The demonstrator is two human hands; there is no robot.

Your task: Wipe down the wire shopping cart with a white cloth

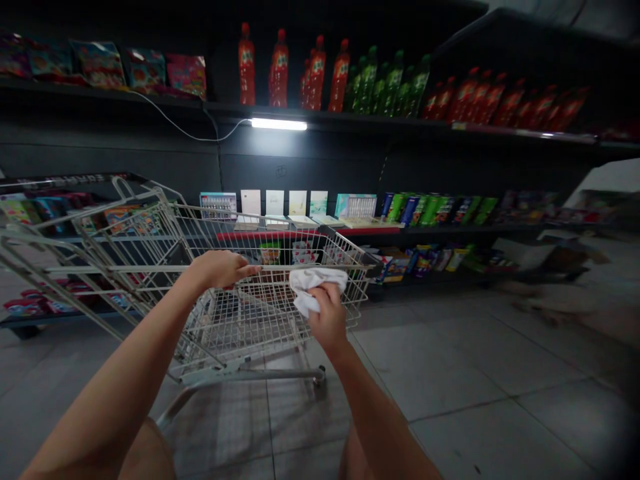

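Observation:
A metal wire shopping cart (235,313) stands side-on in front of me, with its dark handle at the far left. My left hand (219,269) is closed over the top rail on the cart's near side, the index finger lying along the rail. A crumpled white cloth (316,277) is bunched in my right hand (329,313), against the same rail near the cart's front end. Part of the cloth folds up over the rail. The palm side of my right hand is hidden.
Dark shelves behind the cart hold red soda bottles (281,70), green bottles (387,83) and snack bags (187,75). A lit tube lamp (279,125) hangs under the upper shelf. Boxed notebooks stand below it. Tiled floor (450,360) extends to the right.

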